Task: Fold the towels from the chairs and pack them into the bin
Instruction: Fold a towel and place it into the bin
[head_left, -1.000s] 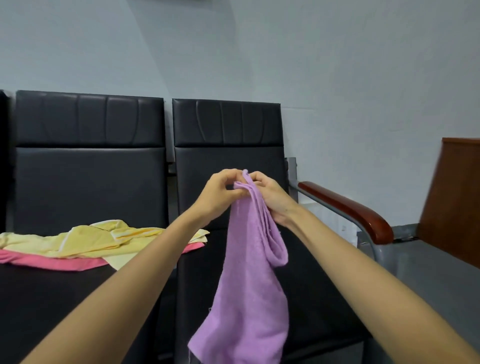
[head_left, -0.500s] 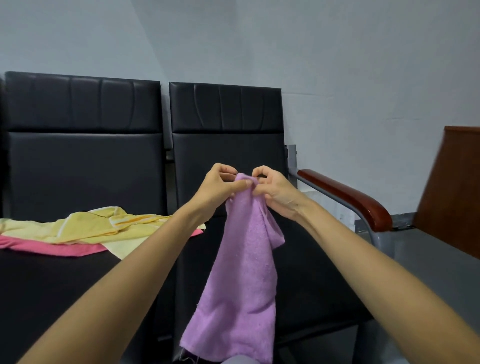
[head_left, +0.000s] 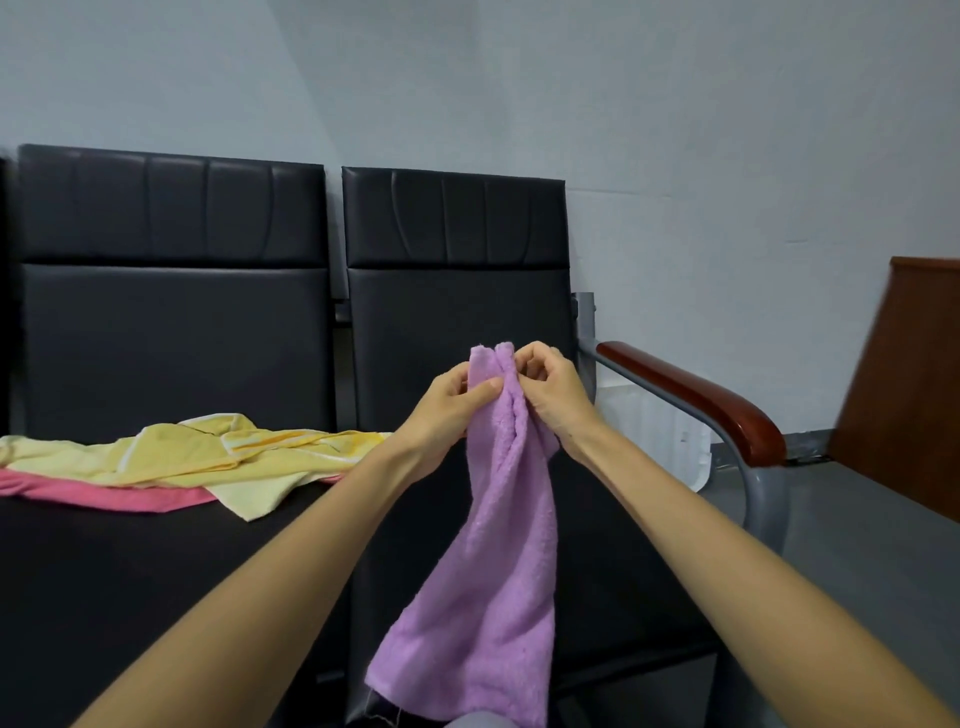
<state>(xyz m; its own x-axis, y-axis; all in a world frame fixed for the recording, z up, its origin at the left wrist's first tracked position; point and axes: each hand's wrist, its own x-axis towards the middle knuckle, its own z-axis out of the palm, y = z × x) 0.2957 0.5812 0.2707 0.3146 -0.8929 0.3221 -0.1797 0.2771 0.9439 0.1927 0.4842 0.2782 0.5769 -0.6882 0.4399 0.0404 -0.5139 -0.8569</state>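
The main risk is a lopsided fold. The purple towel (head_left: 498, 545) is gathered into a bunch at its top edge rather than spread by its corners, so if the hands part without each finding a true corner, the cloth would probably open skewed and the halves would not meet. A pinch this light could also let one layer slip free, and the hanging end could drop towards the floor. The bin is not in view, so packing calls for a turn away from the chairs, and a loose fold could fall open on the way.

The left hand (head_left: 457, 400) and the right hand (head_left: 550, 395) sit close together, each pinching the towel's top between thumb and fingers. The towel hangs in the air in front of the right chair (head_left: 457, 291), touching neither seat. It is lilac terry cloth, soft and limp, with lengthwise creases that widen towards the lower hem.

A yellow towel (head_left: 208, 457) lies crumpled over a pink towel (head_left: 104, 493) on the left chair (head_left: 171, 338), both unfolded.
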